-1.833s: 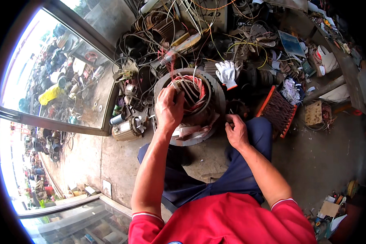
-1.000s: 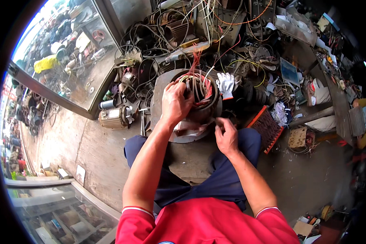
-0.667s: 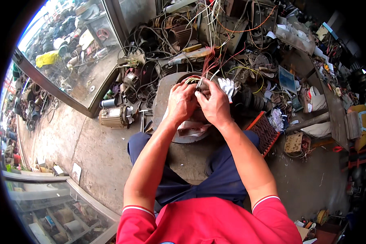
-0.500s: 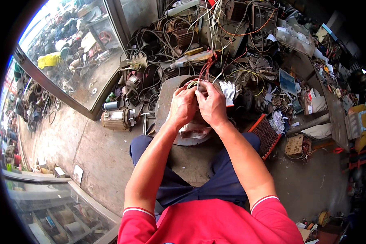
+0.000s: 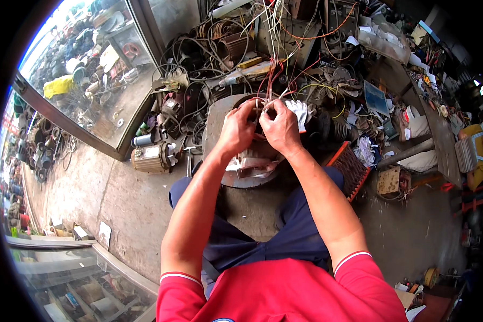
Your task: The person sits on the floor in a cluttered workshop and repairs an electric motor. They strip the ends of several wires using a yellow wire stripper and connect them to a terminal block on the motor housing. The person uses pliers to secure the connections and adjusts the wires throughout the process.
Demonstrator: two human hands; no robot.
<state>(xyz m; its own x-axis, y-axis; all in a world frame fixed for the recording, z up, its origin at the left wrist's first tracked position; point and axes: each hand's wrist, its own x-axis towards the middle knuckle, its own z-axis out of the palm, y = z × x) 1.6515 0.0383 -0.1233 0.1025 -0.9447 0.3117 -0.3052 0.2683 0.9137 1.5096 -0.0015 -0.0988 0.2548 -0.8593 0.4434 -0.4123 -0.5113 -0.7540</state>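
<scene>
In the middle sits a round motor housing [image 5: 217, 123] between my knees, with red and pale wire leads [image 5: 271, 75] rising from its top. My left hand [image 5: 239, 123] is closed on wires at the housing's upper opening. Just to its right, my right hand [image 5: 279, 126] pinches pale wires, its thumb and forefinger close to my left fingers. Most of the coil inside is hidden by my hands. White gloves [image 5: 299, 110] lie behind my right hand. A crumpled pale sheet [image 5: 249, 163] is at the housing's lower front.
A small finned motor [image 5: 147, 158] and tangled cables [image 5: 190, 64] lie left and behind. Right are an orange-framed grille [image 5: 349, 172], a wire-filled box [image 5: 389, 182] and a wooden bench [image 5: 443, 145]. Glass-panelled frames [image 5: 80, 107] stand at left. A person in yellow [image 5: 475, 155] is at far right.
My right hand has risen from beside the housing to join my left at the wires. Over the last half second both have shifted slightly, my fingers now higher on the leads.
</scene>
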